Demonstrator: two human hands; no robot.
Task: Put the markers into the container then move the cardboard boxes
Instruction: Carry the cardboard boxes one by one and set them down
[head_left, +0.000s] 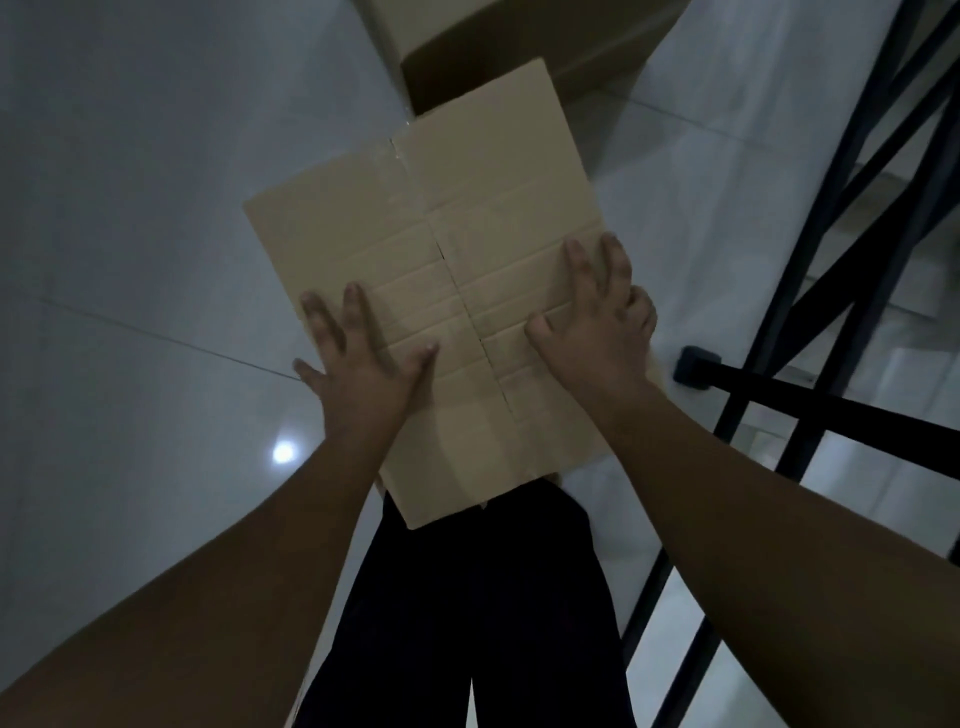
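Head view looks straight down the person's front: dark trousers (478, 613) fill the near bottom edge, with both bare forearms reaching forward on either side of them.

Past the trousers is a closed cardboard box (436, 291). Its near corner overlaps the trouser legs and its top flaps meet along a centre seam. Whether it stands on the floor or is being lifted, I cannot tell.

The left hand (363, 358) lies flat on the top near the box's left edge. Its fingers are straight and spread, its thumb points toward the seam, and its little finger sticks out past the edge. The right hand (597, 322) presses the top at the right edge, spread open as well, with two fingers and the thumb flat on the cardboard. Its outer fingers drop over the edge, and I cannot tell if they hook it.

The pale tiled floor (130, 234) all around the box carries one bright spot of reflected light (284, 452) to the left of the left wrist. A black metal frame (810, 405) stands on the floor along the right side, near the box's right edge.

Farthest off, at the top edge of the view, a second cardboard box (498, 47) sits just beyond the first box's far corner.
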